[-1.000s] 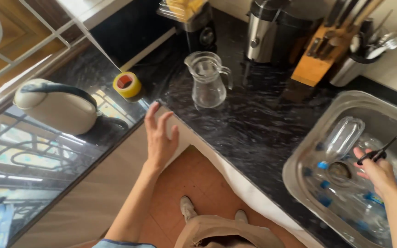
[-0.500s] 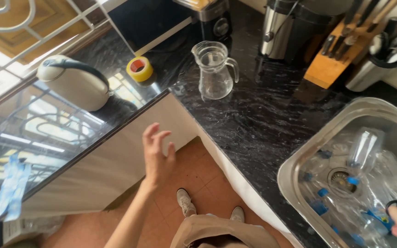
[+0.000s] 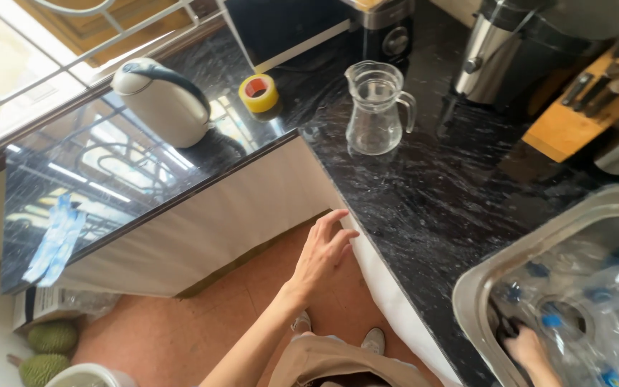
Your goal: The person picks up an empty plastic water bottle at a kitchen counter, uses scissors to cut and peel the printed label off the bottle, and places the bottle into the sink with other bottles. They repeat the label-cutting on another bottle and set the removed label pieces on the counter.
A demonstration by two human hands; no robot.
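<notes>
Far left: blue-and-white wrapper [image 3: 55,240] flat on the glossy black worktop [image 3: 431,193]; below it, on the floor, two green spiky fruits [image 3: 46,351] beside a white bowl rim [image 3: 91,375].
Back left: white electric kettle [image 3: 162,100] with dark handle, standing on the worktop by the window bars; roll of yellow tape [image 3: 258,93] just right of it.
Left hand: left hand [image 3: 322,251] empty, fingers spread and slightly bent, fingertips at the white front edge of the worktop corner; cannot tell whether touching it.
Centre: empty clear glass jug [image 3: 375,109] upright on the worktop, well beyond the left hand, handle turned right.
Back right: steel-and-black appliance [image 3: 510,50]; wooden knife block [image 3: 585,100] to its right, handles sticking out.
Sink: steel sink [image 3: 488,276] at lower right, full of clear plastic bottles [image 3: 603,287] with blue caps, lying on their sides.
Right hand: right hand [image 3: 528,347] down inside the sink at its near left corner, closed round a dark object [image 3: 506,328], kind unclear; bottles just right of it, touching or nearly so.
Below: tan garment and pale shoes [image 3: 374,340] over a reddish floor.
</notes>
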